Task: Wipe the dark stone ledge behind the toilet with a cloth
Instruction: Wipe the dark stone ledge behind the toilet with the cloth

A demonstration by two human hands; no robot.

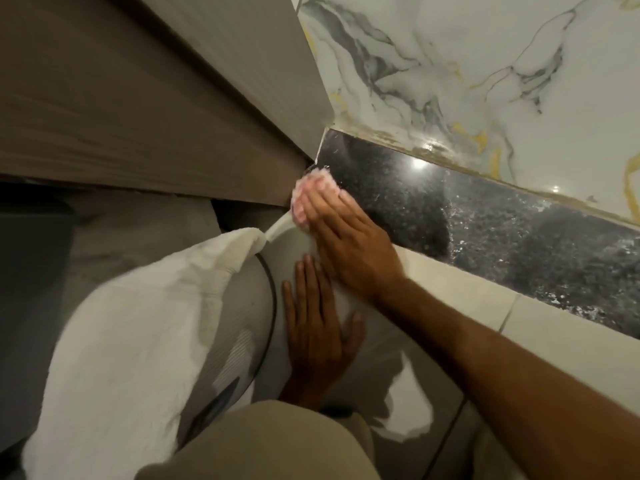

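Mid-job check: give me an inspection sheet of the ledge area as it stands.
Surface: dark stone ledge, glossy, light glare spots, pale specks near its front edge.
Job's things: pink cloth bunched at the ledge's left end, by the corner.
Clutter: white towel draped at lower left.
Hands: right hand presses flat on the cloth; left hand rests flat on the white toilet surface, empty.
Cables: a thin dark line curves beside the towel; cannot tell what it is.
Surroundings: marble-look wall tile behind; wood-grain panel at left.
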